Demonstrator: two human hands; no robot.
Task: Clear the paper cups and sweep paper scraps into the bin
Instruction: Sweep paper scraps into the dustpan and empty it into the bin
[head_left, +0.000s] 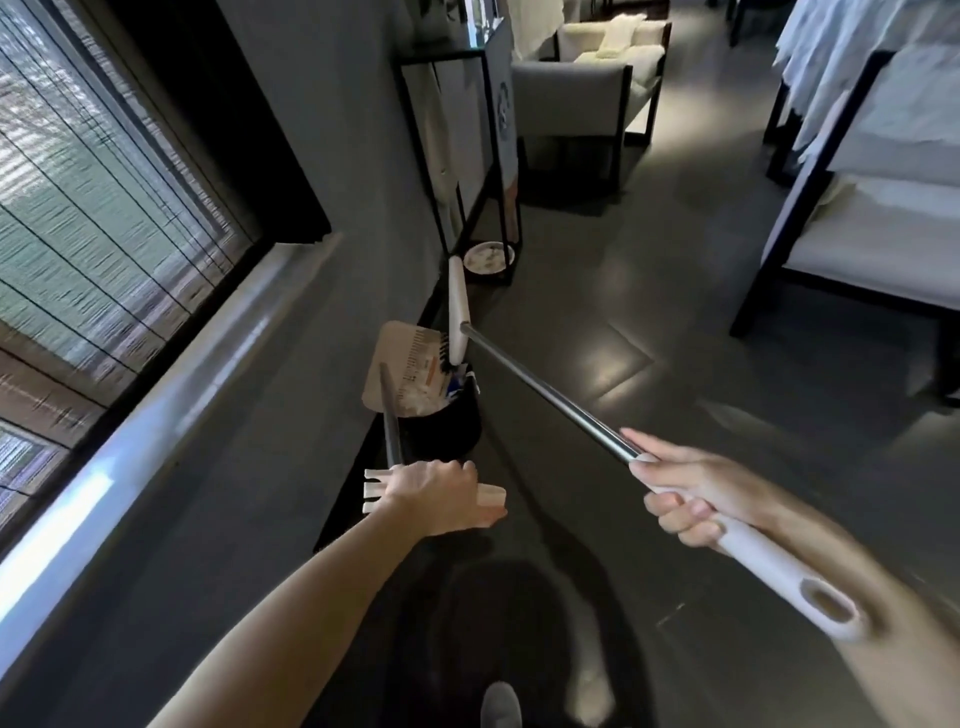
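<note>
left hand (436, 493) clenched round the dustpan grip (491, 494). Its pole runs straight ahead to the pan (395, 353), tipped over the bin (447, 431) just beyond the knuckles. right hand (685, 499) wraps the broom grip (769, 561); shaft (545, 395) runs forward-left, head (459, 301) at the pan's far edge. Left hand is nearer the bin. scraps (415, 399) at the pan's lip, so probably a brush-down next.

Bare left forearm (311, 597) and bare right forearm (852, 556), both uncovered to the frame edge, left hand (436, 499), right hand (685, 493) with short fingernails, rounded grey shoe toe (500, 704), blurred.
</note>
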